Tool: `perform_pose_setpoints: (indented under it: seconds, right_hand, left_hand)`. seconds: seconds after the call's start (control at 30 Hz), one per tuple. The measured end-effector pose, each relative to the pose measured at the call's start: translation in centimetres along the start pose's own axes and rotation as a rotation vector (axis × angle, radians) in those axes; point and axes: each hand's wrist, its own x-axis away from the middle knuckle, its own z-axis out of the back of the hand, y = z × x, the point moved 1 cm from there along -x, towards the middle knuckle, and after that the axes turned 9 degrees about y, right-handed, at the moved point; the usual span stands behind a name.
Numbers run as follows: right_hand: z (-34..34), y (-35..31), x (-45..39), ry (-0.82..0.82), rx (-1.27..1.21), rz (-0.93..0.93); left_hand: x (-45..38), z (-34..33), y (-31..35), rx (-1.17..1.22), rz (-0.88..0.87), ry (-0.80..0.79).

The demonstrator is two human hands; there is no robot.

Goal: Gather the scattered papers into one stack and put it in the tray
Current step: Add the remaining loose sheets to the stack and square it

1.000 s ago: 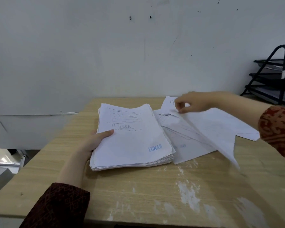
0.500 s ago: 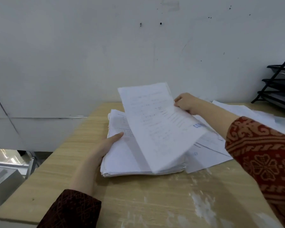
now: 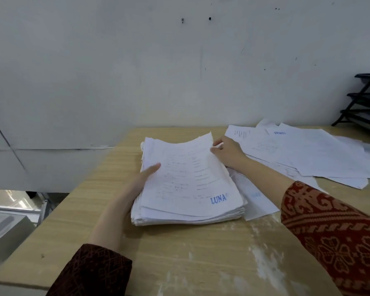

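Steadying the stack of papers near the far left corner of the tabletop, the left hand holds its left edge, thumb laid flat on the top sheet and fingers hidden beneath, so the pile cannot slide while a page is added. The right hand pinches the far right corner of that top sheet, which arches upward along its far edge; judging by the curve, it is being laid down and squared onto the pile rather than lifted off. A blue "LUNA" stamp shows at the sheet's near right corner.

Loose sheets lie fanned and overlapping toward the far right edge of the tabletop, some tucked under the right side of the stack, so the gathering looks only partly done. The black wire tray rack stands at the far right corner, well apart from the stack; whether its tiers already hold anything is hard to tell, since it is cut by the picture's edge.

Pale wood-grain laminate covers the tabletop, scuffed with whitish patches along the near right side. Behind it rises a plain grey-white wall with small dark holes and marks. Off the left edge, lower down, something grey and metallic sits blurred.
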Motion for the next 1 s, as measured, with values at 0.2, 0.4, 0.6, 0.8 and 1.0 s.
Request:
perform_pose_setpoints:
  seconds: [0.2, 0.4, 0.6, 0.8, 1.0]
  right_hand:
    - [6.6, 4.1, -0.8, 0.094, 0.381, 0.065]
    - [14.8, 11.7, 1.2, 0.084, 0.778, -0.276]
    - [15.6, 13.6, 2.6, 0.13, 0.839, -0.084]
    - [15.5, 12.6, 2.8, 0.233, 0.779, 0.016]
    - [14.5, 9.3, 3.2, 0.245, 0.347, 0.113]
  left_hand:
    - [0.2, -0.9, -0.8, 0.009, 0.01, -0.081]
    - [0.3, -1.9, -1.2, 0.031, 0.084, -0.195]
    - [1.0, -2.3, -1.0, -0.021, 0.026, -0.191]
    - [1.5, -2.1, -0.9, -0.056, 0.021, -0.187]
    - [1.2, -2.0, -1.0, -0.052, 0.053, -0.188]
